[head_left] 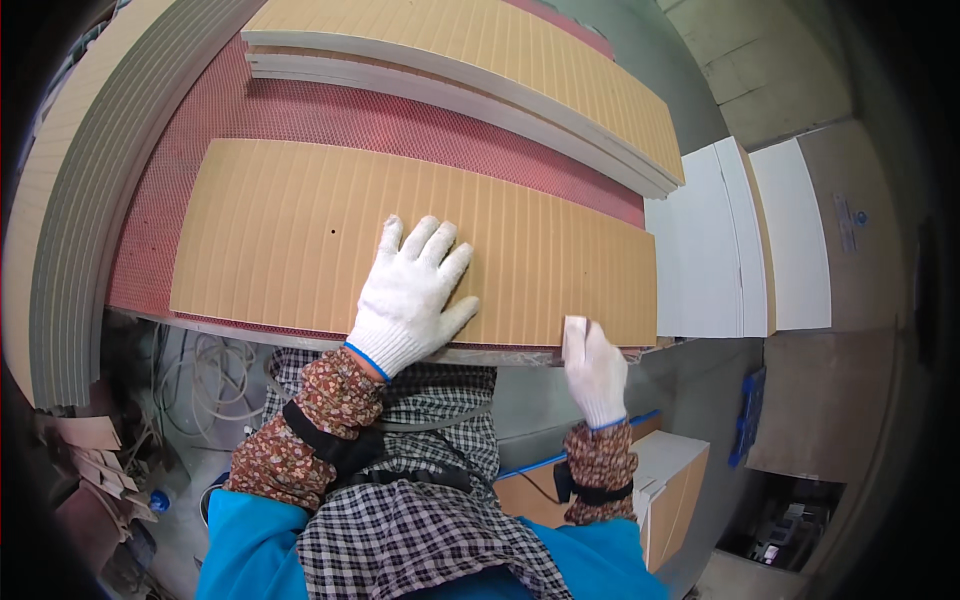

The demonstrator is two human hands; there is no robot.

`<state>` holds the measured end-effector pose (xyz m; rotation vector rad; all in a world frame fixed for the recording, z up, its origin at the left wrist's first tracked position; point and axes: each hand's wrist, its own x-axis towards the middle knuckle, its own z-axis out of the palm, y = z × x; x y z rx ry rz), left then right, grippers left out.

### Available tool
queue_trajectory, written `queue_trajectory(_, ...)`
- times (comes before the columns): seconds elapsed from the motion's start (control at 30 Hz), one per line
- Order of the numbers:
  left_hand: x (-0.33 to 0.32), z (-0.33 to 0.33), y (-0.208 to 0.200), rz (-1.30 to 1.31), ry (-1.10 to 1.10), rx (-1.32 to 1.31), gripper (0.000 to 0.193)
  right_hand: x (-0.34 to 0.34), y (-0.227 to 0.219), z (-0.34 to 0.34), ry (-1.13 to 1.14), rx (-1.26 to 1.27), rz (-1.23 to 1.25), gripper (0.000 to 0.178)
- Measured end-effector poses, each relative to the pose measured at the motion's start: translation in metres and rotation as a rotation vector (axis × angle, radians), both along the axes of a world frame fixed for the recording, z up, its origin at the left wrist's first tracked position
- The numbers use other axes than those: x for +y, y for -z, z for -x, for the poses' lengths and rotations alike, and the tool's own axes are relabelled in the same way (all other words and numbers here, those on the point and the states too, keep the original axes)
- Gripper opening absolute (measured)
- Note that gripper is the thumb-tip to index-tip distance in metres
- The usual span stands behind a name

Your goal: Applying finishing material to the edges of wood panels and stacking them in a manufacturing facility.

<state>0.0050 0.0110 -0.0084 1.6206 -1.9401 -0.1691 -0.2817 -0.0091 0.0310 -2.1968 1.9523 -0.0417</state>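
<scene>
In front of me a long tan panel with parallel grooves [270, 220] lies flat, with a small dark hole in its left part. My left hand [405, 290], in a white knitted glove with a blue cuff, rests flat on the panel's middle near its front edge, fingers spread. At the front edge farther right is my right hand [597, 372], gloved the same way. Its fingers are closed, and a small pale piece [574, 323] seems to show at the fingertips; its kind is unclear.
Red mesh matting [330, 112] covers the table. Stacked panels [480, 50] lie behind the front one, and a tall stack [90, 210] stands at left. White boards [705, 240] extend at right. Coiled hoses [215, 375] hang at lower left; more panels [672, 490] stand below right.
</scene>
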Motion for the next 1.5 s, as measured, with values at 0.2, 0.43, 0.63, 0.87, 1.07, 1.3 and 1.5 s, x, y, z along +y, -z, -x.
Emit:
queue_trajectory(0.2,-0.002,0.001,0.000,-0.003,-0.007,-0.015,0.059,0.030,-0.003,0.015,0.104,-0.043,0.009,0.047)
queue_trajectory(0.43,-0.001,0.003,0.001,-0.007,-0.004,-0.042,0.060,0.031,0.002,0.019,0.010,0.026,0.052,0.042)
queue_trajectory(0.63,-0.001,0.002,-0.007,-0.057,-0.008,-0.045,0.062,-0.017,0.005,0.014,-0.097,0.076,0.067,0.045)
queue_trajectory(0.87,-0.001,0.002,-0.007,-0.088,-0.007,-0.026,0.063,-0.121,0.001,-0.029,-0.015,0.064,0.063,0.055)
queue_trajectory(1.07,-0.002,0.003,-0.012,-0.110,0.002,-0.027,0.063,-0.203,0.014,-0.032,-0.066,0.079,0.067,0.059)
queue_trajectory(1.3,-0.001,0.001,-0.004,-0.036,-0.008,-0.021,0.061,-0.156,0.002,-0.037,-0.034,0.089,0.020,0.060)
queue_trajectory(1.5,-0.002,0.002,-0.005,-0.018,-0.002,-0.018,0.061,-0.040,0.006,0.003,-0.035,0.040,0.067,0.049)
